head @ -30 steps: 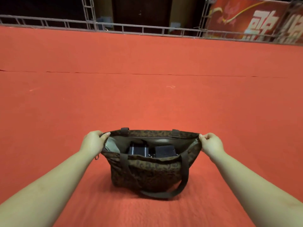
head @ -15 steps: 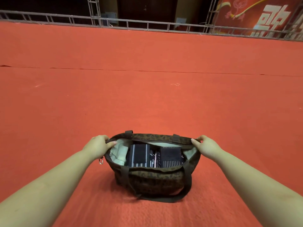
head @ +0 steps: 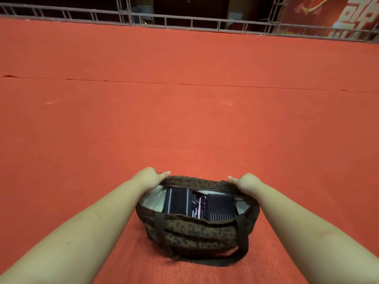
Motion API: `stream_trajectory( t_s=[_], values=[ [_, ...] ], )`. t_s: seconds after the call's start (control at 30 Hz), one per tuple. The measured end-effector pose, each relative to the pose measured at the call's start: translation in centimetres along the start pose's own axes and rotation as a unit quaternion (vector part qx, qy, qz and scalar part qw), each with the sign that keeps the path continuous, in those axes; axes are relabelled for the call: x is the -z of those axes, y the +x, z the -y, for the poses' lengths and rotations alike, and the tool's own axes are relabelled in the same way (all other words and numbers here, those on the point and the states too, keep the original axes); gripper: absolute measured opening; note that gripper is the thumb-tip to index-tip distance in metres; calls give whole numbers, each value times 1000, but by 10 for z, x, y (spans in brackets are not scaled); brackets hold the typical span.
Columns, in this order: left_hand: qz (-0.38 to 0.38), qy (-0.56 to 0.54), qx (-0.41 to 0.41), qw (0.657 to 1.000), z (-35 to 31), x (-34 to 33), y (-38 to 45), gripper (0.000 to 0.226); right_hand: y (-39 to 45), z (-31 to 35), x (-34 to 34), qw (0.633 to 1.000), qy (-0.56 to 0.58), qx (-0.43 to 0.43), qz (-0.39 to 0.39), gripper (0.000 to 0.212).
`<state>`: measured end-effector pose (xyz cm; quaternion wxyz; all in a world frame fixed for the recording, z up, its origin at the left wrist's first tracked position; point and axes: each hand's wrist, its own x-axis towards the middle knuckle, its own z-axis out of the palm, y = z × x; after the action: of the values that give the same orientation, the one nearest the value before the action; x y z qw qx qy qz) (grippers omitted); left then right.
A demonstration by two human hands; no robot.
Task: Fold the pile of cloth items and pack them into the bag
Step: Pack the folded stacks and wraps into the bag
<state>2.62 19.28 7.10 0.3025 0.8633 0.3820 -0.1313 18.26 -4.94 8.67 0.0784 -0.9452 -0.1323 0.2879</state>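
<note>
Both hands on the bag rim

Nearest, the bag [head: 196,234] sits on red carpet [head: 184,130], dark folded cloths [head: 200,204] inside. Left hand [head: 148,178] and right hand [head: 247,182] curl round its far rim. Beyond lies open carpet, then a railing [head: 190,22] and a banner [head: 332,15], writing unreadable

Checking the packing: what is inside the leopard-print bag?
Inside the bag lie dark folded cloths with pale stripes, side by side against the pale lining. Anything beneath them is hidden.

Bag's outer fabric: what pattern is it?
Brown-and-black leopard print on the bag, clearest in the head view, with a pale lining inside.
</note>
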Motion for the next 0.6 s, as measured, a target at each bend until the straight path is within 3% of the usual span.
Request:
stream_trajectory(
  t_s=[0.2,0.33,0.47,0.6],
  values=[
    [-4,-212,61,975,-4,-3,19,43,15,17,-2,998,53,-22,7,60],
    [8,-332,39,942,-9,-1,13,18,20,23,-4,980,187,-29,67,44],
    [23,-385,22,922,-12,5,3,11,9,28,-3,979,158,-47,119,53],
    [48,-354,33,933,-14,10,-3,14,9,31,-12,956,263,-71,104,53]
  ],
)
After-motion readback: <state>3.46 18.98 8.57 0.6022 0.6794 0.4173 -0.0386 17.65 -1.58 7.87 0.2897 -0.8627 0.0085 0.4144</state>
